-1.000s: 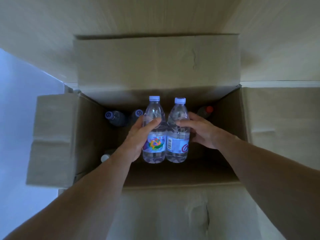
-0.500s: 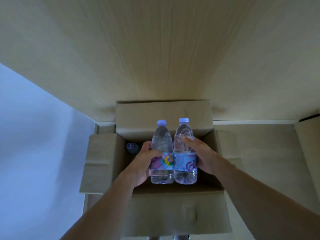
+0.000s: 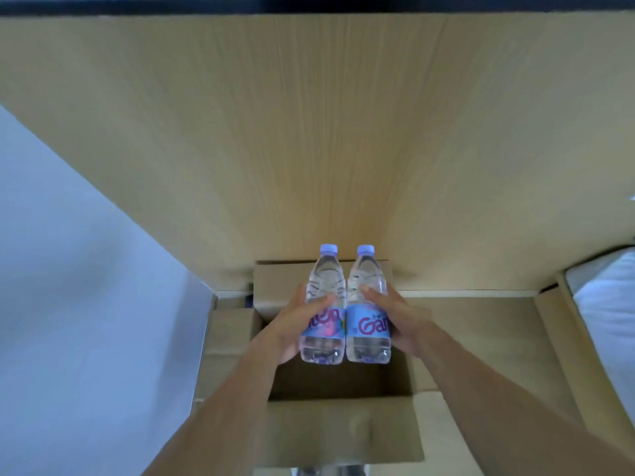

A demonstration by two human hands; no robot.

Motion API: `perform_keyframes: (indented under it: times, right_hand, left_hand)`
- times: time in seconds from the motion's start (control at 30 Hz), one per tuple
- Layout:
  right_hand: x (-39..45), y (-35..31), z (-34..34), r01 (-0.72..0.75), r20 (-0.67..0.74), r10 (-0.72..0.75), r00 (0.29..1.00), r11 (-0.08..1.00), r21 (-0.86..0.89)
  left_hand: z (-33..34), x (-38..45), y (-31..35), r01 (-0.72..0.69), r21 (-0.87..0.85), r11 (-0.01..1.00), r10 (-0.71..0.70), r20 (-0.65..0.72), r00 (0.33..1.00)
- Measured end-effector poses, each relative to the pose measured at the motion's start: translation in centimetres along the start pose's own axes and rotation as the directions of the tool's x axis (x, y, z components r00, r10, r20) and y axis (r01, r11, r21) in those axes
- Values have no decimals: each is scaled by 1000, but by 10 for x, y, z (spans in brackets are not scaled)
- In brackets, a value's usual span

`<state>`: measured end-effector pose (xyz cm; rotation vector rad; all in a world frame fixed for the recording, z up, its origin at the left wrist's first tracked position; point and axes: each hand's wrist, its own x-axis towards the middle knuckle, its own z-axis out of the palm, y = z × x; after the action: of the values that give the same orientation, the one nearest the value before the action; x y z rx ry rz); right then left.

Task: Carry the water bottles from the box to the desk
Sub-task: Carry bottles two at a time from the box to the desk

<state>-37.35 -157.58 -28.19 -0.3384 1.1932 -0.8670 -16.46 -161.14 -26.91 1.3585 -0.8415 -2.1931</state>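
Your two water bottles have come up and out of the box point(image 3: 343, 438) since a second ago: then they were low inside it among the other bottles, now they hang above its open mouth, lower centre of the frame, upright and touching side by side. Your left hand point(image 3: 292, 329) wraps the left bottle point(image 3: 323, 314) at its label, and your right hand point(image 3: 400, 319) wraps the right bottle point(image 3: 368, 310) the same way, both grips closed snugly. Your view has also tilted up, so the wooden panel fills the upper frame with a dark edge at the very top. The lift looks done; the carry to the table is next, though no tabletop is clearly visible yet.
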Motion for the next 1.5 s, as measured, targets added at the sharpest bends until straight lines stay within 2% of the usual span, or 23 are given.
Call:
perform_keyframes:
  times: [0.13, 0.23, 0.4, 0.67, 0.77, 0.87, 1.13, 1.37, 1.5]
  right_hand:
    - [-35, -30, 17, 34, -2, -34, 999, 999, 7]
    - [-58, -51, 22, 32, -11, -31, 999, 999, 38]
    - [-83, -78, 17, 56, -7, -56, 998, 997, 50]
    - [-110, -100, -4, 216, 8, -217, 976, 974, 65]
    - [-119, -103, -13, 257, -13, -257, 966, 964, 66]
    - [-126, -103, -20, 292, -54, -288, 956, 953, 76]
    - [-153, -98, -31, 355, -186, -329, 926, 926, 129]
    - [-184, -75, -40, 414, -336, -333, 881, 886, 207]
    - [-208, -52, -44, 455, -436, -325, 839, 859, 235]
  left_hand:
    - [16, -21, 21, 17, -58, 998, -15, 28, 999]
    - [28, -30, 38, 15, -41, 999, -13, 46, 999]
    - [46, -39, 62, -85, 3, 996, 85, 15, 996]
    - [93, -46, 84, -218, 84, 972, 216, 35, 976]
    - [110, -49, 91, -235, 151, 960, 225, 81, 971]
    - [121, -50, 97, -240, 138, 961, 230, 82, 970]
    - [144, -48, 108, -163, 167, 972, 121, 233, 965]
    - [169, -36, 103, -114, 196, 974, 37, 358, 933]
    - [180, -32, 90, -94, 250, 964, -31, 452, 891]
